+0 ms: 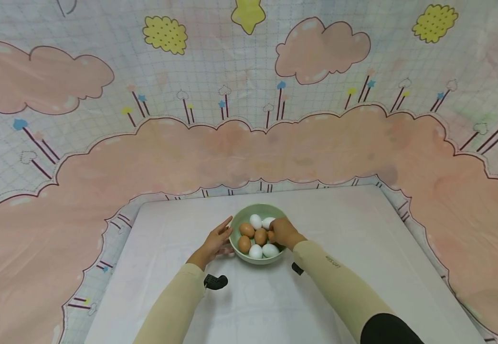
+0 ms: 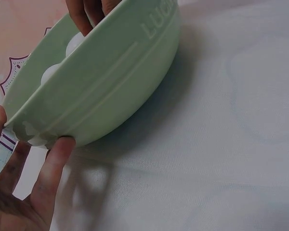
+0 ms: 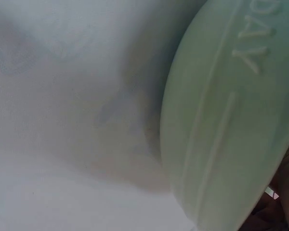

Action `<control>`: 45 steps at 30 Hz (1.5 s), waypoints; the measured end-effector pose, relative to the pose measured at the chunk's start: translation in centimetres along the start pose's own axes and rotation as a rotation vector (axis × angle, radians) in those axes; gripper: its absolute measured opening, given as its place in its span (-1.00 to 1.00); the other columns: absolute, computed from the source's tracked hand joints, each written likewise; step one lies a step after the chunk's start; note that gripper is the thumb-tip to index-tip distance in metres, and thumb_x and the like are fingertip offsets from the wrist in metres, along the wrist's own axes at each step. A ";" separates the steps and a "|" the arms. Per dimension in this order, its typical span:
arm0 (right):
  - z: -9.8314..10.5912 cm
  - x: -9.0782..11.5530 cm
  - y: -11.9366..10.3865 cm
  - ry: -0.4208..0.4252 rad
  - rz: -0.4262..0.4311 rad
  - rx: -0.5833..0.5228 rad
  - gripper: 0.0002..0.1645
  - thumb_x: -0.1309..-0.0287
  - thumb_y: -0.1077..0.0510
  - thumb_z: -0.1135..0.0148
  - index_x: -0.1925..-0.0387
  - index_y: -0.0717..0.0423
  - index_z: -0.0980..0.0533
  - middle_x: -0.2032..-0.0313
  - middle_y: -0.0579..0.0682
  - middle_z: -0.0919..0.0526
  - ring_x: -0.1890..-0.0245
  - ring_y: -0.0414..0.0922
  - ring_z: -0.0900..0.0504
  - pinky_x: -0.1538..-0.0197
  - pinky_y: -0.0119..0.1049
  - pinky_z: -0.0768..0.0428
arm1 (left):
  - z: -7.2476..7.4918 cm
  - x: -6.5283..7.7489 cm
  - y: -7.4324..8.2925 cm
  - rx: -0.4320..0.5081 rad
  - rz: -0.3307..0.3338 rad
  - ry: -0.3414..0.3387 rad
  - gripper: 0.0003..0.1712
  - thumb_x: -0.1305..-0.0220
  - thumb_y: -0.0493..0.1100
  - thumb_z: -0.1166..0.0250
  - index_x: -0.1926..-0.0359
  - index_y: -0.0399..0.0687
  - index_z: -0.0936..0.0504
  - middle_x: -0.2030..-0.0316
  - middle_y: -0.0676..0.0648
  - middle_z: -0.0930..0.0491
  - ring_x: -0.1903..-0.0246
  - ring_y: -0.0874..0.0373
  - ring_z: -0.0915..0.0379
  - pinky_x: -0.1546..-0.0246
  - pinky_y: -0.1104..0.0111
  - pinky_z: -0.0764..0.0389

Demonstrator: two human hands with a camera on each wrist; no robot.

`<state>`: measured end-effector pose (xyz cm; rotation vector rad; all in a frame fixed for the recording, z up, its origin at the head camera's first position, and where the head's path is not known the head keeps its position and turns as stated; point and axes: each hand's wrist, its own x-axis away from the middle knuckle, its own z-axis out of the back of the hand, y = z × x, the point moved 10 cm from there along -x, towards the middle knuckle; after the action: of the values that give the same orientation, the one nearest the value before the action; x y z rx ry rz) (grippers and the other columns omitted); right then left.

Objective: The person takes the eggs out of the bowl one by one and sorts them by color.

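A pale green bowl point(image 1: 259, 261) stands on the table, holding several brown and white eggs. My right hand point(image 1: 286, 233) reaches over its right rim, with the fingers down at a brown egg point(image 1: 270, 236) that they partly cover. Beside that egg lie another brown egg point(image 1: 260, 237) and a white egg point(image 1: 270, 250). On the bowl's left side, my left hand point(image 1: 215, 242) touches the outer wall with spread, fairly straight fingers. The left wrist view shows its fingertips point(image 2: 65, 142) against the bowl. Raised letters mark the bowl's wall point(image 3: 221, 120) in the right wrist view, which hides the egg.
A white cloth covers the table point(image 1: 145, 267) around the bowl. Behind it hangs a patterned curtain point(image 1: 240, 153) with clouds and stars. Dark wrist devices point(image 1: 216, 282) sit by both sleeves, and a black object point(image 1: 388, 329) shows at the lower right.
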<state>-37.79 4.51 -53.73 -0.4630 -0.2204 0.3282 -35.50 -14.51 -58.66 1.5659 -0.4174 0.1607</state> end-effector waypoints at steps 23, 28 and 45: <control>-0.2 -0.7 0.8 -0.093 -0.063 -0.017 -0.64 0.14 0.18 -0.40 0.24 0.19 -0.54 0.28 -0.01 -0.57 0.28 -0.13 -0.49 0.19 -0.29 -0.52 | -0.3 0.0 0.4 -0.022 -0.005 0.000 -0.45 -0.34 -0.06 -0.02 -0.31 0.39 -0.15 -0.34 -0.19 0.08 -0.05 -0.21 -0.32 0.28 0.10 -0.59; 0.1 -0.8 0.6 -0.099 -0.046 -0.036 -0.60 0.16 0.18 -0.41 0.20 0.22 -0.54 0.25 0.03 -0.59 0.24 -0.10 -0.51 0.16 -0.27 -0.54 | -0.2 0.1 0.4 -0.028 -0.002 0.003 -0.45 -0.34 -0.05 -0.02 -0.32 0.38 -0.15 -0.34 -0.20 0.09 -0.05 -0.21 -0.32 0.29 0.11 -0.60; 3.0 0.4 1.1 -0.075 -0.151 -0.293 -0.57 0.17 0.15 -0.37 0.15 0.16 -0.57 0.10 0.07 -0.52 0.25 -0.09 -0.49 0.28 -0.35 -0.55 | -0.1 0.2 0.1 -0.023 -0.009 0.008 -0.45 -0.33 -0.05 -0.03 -0.31 0.38 -0.16 -0.34 -0.20 0.07 0.00 -0.18 -0.38 0.30 0.11 -0.60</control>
<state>-38.54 6.75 -51.58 -0.7200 -0.3777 0.1651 -35.36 -14.49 -58.48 1.5440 -0.4047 0.1545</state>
